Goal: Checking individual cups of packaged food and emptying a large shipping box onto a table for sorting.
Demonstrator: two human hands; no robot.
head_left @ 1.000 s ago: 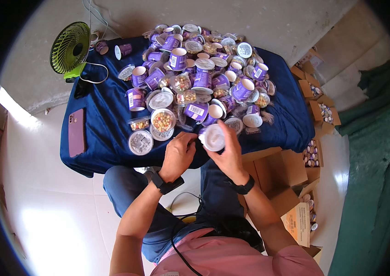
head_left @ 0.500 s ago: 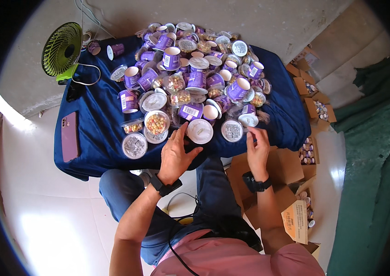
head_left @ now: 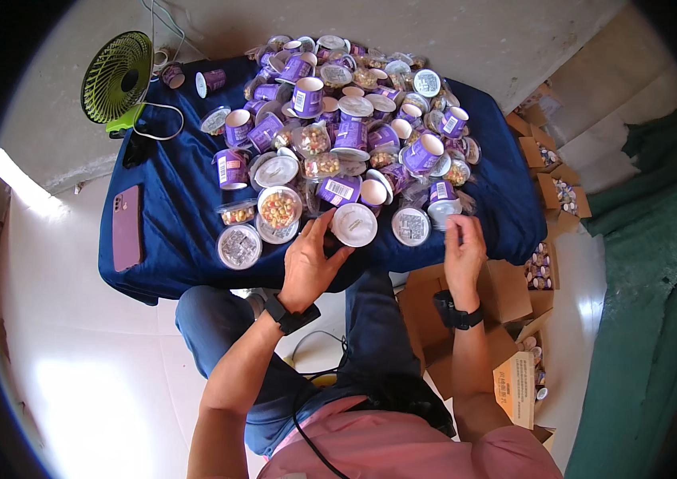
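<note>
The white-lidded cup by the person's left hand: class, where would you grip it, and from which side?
Grip the white-lidded cup around its round rim, from above. It stands upright on the blue cloth with the lid facing up; other cups crowd its far side, so the left hand probably has room only above and on the near side.

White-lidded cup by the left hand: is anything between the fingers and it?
Nothing visible. The left hand already has fingertips at the white-lidded cup, on the blue cloth; other cups sit behind it.
</note>
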